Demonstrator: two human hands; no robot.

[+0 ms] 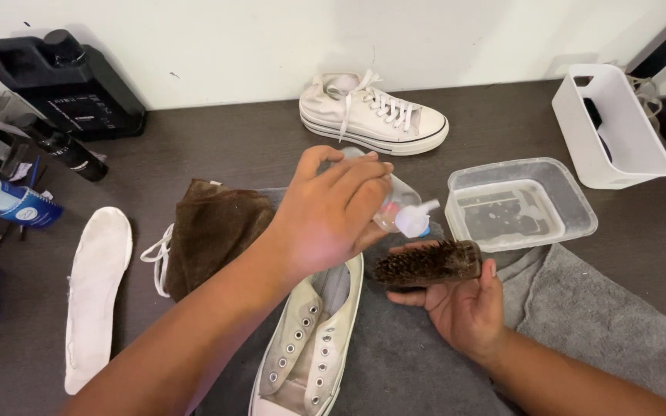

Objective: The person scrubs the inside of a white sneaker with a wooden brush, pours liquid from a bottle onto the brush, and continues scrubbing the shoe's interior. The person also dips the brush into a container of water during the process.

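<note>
Nearest the camera, at the worktop's [217, 146] near edge, an unlaced white sneaker [310, 339] lies on a grey towel [603, 323]. Just above it the right hand [464, 308] clasps a brush [428, 263], bristles up, while the left hand [329, 212] grasps a small clear bottle [395, 204], nozzle tipped at the bristles. The step looks like loading the brush with cleaner (water tub [519, 204] just beside); next calls for a measured squeeze onto the bristles.

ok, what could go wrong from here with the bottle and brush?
1. The left hand tips the clear bottle nozzle-down over the brush; too hard a squeeze may overshoot onto the grey towel.
2. The right hand cradles the brush loosely, so it might slip.
3. The water tub sits close by the bottle; a bump could spill it.
</note>
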